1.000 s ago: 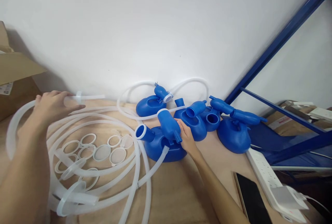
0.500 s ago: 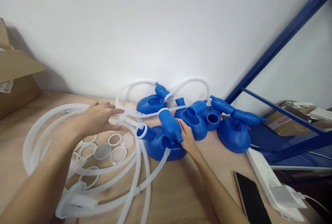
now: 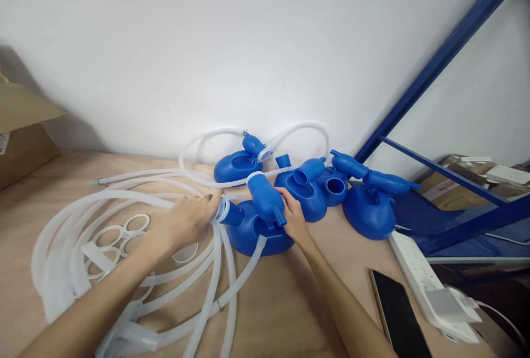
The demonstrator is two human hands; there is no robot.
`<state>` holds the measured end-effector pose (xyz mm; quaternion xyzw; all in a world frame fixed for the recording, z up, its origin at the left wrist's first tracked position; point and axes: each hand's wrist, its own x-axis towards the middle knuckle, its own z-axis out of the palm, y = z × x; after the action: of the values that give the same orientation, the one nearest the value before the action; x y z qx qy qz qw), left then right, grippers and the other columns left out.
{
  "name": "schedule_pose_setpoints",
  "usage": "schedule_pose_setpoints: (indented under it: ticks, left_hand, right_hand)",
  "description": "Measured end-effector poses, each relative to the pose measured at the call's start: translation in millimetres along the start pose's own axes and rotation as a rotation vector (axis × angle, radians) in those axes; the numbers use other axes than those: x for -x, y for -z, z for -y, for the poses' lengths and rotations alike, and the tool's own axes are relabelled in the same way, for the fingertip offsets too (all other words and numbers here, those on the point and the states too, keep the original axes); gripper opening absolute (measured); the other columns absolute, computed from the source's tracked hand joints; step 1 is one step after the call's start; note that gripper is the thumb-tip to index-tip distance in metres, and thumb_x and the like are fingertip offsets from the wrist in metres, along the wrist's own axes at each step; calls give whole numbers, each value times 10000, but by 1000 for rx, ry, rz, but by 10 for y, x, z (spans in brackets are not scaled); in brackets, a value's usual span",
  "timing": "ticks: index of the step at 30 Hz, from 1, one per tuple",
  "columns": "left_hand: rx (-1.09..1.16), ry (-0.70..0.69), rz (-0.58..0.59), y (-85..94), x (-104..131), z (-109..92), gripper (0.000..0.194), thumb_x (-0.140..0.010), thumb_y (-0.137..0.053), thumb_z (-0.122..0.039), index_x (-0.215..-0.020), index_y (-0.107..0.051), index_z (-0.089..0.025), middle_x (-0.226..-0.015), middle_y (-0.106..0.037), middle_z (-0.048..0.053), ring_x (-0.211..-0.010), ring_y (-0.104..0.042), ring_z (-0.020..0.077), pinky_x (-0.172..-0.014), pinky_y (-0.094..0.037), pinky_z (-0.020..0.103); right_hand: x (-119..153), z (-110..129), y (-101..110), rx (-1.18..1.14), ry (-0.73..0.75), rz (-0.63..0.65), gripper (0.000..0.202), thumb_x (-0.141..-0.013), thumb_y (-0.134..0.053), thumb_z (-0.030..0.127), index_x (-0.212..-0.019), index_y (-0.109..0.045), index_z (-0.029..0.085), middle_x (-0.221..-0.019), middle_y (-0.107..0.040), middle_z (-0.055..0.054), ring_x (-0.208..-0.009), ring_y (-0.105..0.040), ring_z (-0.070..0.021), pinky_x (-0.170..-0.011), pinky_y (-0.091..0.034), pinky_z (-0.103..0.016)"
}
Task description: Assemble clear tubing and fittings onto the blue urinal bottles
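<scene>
In the head view, a blue plastic urinal bottle (image 3: 244,239) lies on the wooden table, its neck pointing left. My left hand (image 3: 188,220) is closed at the neck's mouth, with the fingers pressed on a white cap (image 3: 219,210) there; the hand partly hides it. My right hand (image 3: 295,217) grips the bottle from the right, beside the blue adapter (image 3: 265,198) with a white rim that rests on top. Its fingertips are hidden behind the adapter. Translucent white hoses (image 3: 217,280) run beneath and in front of the neck.
Several blue urinal bottles (image 3: 368,211) stand behind and to the right. White rings (image 3: 108,236) lie among coiled hoses at left. A phone (image 3: 399,314) and a power strip (image 3: 418,269) lie at right, near a blue rack (image 3: 447,54). A cardboard box (image 3: 27,148) stands far left.
My left hand has moved right and down, from spread fingers to closed at the bottle's mouth. My right hand keeps its hold. The view has shifted slightly.
</scene>
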<state>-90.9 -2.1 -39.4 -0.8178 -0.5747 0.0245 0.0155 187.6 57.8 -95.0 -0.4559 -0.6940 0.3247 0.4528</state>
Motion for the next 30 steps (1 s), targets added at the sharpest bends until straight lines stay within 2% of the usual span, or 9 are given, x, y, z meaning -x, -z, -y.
schedule_pose_setpoints:
  ticks: [2, 4, 6, 11, 15, 19, 22, 25, 30]
  left_hand:
    - [46, -4, 12, 3, -8, 4, 701, -866, -716, -371, -1463, -474, -93, -1217, -724, 271, -1080, -722, 484, -811, -558, 520]
    - [89, -3, 16, 29, -24, -3, 792, -850, -724, -608, -1410, -501, -93, -1154, -745, 264, -1062, -726, 489, -799, -557, 506]
    - [107, 14, 7, 49, -50, -30, 861, -842, -705, -705, -1409, -491, -93, -1100, -763, 250, -1053, -731, 486, -781, -551, 482]
    - [66, 0, -36, -4, -106, -109, 750, -927, -679, -579, -1448, -462, -86, -1145, -762, 256, -1040, -743, 462, -761, -540, 450]
    - [57, -30, -72, -67, -123, -116, 751, -923, -697, -487, -1486, -420, -73, -1123, -764, 243, -1015, -751, 449, -755, -546, 445]
    - [136, -94, -145, -122, -144, -122, 701, -915, -705, -550, -1421, -471, -123, -1184, -750, 207, -1028, -753, 413, -784, -557, 431]
    - [177, -58, -252, -219, -171, -169, 610, -956, -602, -630, -1332, -523, -156, -1141, -753, 168, -955, -766, 394, -717, -556, 423]
    - [221, -64, -409, -358, -212, -197, 530, -979, -524, -601, -1270, -550, -159, -1076, -758, 151, -918, -774, 366, -698, -559, 410]
    - [329, -259, -598, -509, -299, -108, 461, -964, -529, -466, -1311, -539, -163, -1191, -755, 155, -960, -772, 317, -773, -579, 399]
  right_hand:
    - [-6, -22, -5, -17, -17, -11, 418, -1014, -461, 498, -1216, -712, 231, -924, -771, -51, -861, -700, -269, -811, -525, -376]
    - [-18, -45, -6, -27, -28, -29, 421, -1010, -460, 496, -1221, -698, 221, -833, -738, -36, -753, -660, -241, -721, -507, -350]
    - [-32, -56, -4, -36, -41, -42, 422, -1001, -468, 494, -1221, -693, 212, -766, -698, -21, -662, -601, -216, -644, -471, -331]
    - [-61, -16, 9, -64, -68, -66, 423, -960, -478, 431, -1228, -705, 194, -779, -688, -27, -593, -527, -194, -588, -416, -332]
    - [-64, 37, 11, -119, -107, -114, 436, -901, -484, 380, -1217, -718, 190, -655, -597, 7, -567, -491, -189, -577, -398, -327]
    - [-64, 64, 13, -139, -130, -139, 454, -858, -501, 346, -1221, -718, 177, -626, -552, 30, -558, -468, -172, -580, -393, -316]
    - [-67, 70, 13, -152, -148, -137, 464, -850, -506, 347, -1225, -715, 175, -606, -528, 40, -549, -451, -168, -566, -376, -309]
    - [-66, 68, 11, -148, -161, -131, 474, -843, -506, 344, -1234, -713, 172, -602, -526, 40, -540, -436, -166, -548, -356, -305]
    - [-70, 45, 35, -106, -154, -104, 488, -867, -487, 347, -1264, -709, 171, -638, -576, 20, -566, -477, -180, -569, -389, -311]
